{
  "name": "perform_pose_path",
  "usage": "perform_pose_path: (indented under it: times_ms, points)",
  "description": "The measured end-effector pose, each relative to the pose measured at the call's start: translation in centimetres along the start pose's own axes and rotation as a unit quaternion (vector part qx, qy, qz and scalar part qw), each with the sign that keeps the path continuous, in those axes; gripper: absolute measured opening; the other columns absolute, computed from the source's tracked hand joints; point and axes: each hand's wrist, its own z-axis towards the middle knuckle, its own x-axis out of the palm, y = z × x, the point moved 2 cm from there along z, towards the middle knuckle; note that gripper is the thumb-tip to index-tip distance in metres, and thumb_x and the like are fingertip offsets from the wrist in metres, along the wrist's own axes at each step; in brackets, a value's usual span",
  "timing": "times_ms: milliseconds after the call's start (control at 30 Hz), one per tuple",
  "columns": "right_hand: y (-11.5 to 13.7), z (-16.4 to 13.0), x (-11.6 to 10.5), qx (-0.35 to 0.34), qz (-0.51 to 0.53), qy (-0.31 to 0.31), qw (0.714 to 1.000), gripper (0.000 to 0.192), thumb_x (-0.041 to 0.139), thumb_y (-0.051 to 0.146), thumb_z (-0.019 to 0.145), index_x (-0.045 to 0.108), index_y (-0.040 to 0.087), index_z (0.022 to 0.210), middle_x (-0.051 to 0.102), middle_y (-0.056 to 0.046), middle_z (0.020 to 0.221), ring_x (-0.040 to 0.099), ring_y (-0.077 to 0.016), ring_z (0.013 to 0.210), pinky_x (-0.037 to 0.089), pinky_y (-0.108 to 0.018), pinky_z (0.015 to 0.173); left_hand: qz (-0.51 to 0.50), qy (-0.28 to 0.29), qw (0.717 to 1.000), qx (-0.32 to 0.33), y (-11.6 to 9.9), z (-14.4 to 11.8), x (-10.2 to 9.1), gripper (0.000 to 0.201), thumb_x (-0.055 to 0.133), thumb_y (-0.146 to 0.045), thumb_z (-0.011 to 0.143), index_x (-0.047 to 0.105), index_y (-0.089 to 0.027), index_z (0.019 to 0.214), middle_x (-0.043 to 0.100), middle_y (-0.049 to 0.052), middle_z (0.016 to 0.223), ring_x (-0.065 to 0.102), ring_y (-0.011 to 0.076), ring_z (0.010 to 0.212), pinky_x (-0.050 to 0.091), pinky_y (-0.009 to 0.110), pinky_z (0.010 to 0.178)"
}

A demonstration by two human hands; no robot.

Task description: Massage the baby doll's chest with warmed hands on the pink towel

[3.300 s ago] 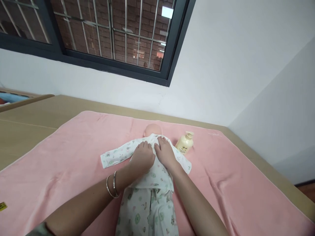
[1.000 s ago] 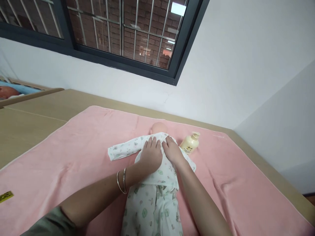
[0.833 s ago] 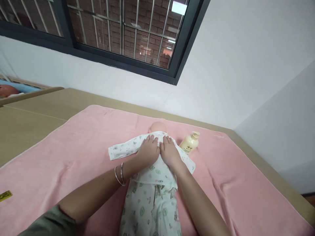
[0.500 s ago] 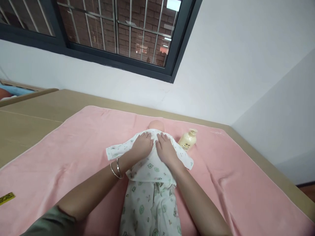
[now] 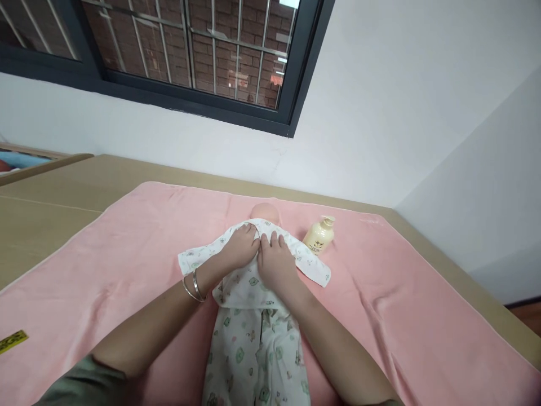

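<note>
A baby doll lies on its back, its bald head [image 5: 265, 212] showing past the collar. It wears a white baby top [image 5: 243, 286] with small green prints and long sleeves spread sideways, plus matching trousers [image 5: 240, 349]. My left hand [image 5: 242, 246], with two bangles [image 5: 194, 286] at the wrist, has its fingers bent and closed on cloth at the upper chest. Beside it, my right hand [image 5: 276, 260] rests on the chest with fingers stretched and slightly apart; its thumb is hidden. The hands nearly touch at the middle of the top.
A pale yellow pump bottle [image 5: 320, 235] stands right of the doll's shoulder. Under everything lies a pink blanket [image 5: 139, 265] on a wooden surface [image 5: 54, 208]. A yellow-and-black strip [image 5: 13, 341] lies at the left edge. A wall and barred window [image 5: 190, 45] are behind.
My right hand has shifted left toward my left hand, so the gap between them has narrowed at the chest. My left hand's fingers are more bent. The view has tilted slightly.
</note>
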Motion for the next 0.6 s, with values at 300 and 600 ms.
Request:
perform_pose_path:
  times_ms: [300,600]
  points:
    - [-4.4,2.6,-1.1,0.001,0.139,-0.041,0.989,0.051,0.037,0.036,0.101,0.048,0.013,0.145,0.039,-0.016,0.156,0.032,-0.0268,0.147,0.027,-0.043,0.120,-0.111,0.024,0.993,-0.040,0.6,-0.1,-2.2,0.048,0.039,-0.029,0.094,0.059,-0.014,0.134,0.058,0.011,0.144,0.053,0.0267,0.134,0.040,0.041,0.114]
    - [-1.8,1.5,-0.5,-0.018,0.115,-0.029,0.993,0.051,0.039,0.040,0.101,0.047,0.018,0.146,0.033,-0.012,0.160,0.015,-0.0307,0.153,0.006,-0.058,0.122,-0.235,-0.023,0.968,-0.084,1.6,0.2,-3.7,0.051,0.043,-0.035,0.091,0.058,-0.015,0.136,0.058,0.009,0.144,0.054,0.0246,0.134,0.041,0.037,0.114]
